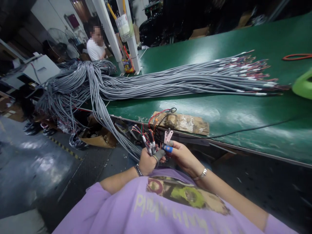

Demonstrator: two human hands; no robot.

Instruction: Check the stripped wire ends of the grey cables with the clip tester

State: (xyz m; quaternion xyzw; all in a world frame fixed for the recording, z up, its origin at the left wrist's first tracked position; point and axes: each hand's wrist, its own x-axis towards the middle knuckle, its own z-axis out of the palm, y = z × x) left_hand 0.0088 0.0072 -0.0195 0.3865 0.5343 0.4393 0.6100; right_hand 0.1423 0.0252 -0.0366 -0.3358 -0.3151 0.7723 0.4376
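Observation:
My left hand (147, 161) is closed around the ends of several grey cables (149, 145), whose stripped red, green and white wires stick up above the fist. My right hand (183, 157) is closed beside it, a blue cover on one fingertip, pinching a small pale connector (168, 136) right next to the wire ends. Both hands hover just below the front edge of the green table (243, 117). The cables in my left hand run down and left into a big grey bundle (80, 84).
A long bundle of grey cables with stripped ends (243, 74) lies across the table. A worn cardboard pad (181, 123) with wires sits at the table edge. A light green object (303, 86) and an orange cord (296, 57) are far right. A person (96, 44) sits beyond the white posts (109, 32).

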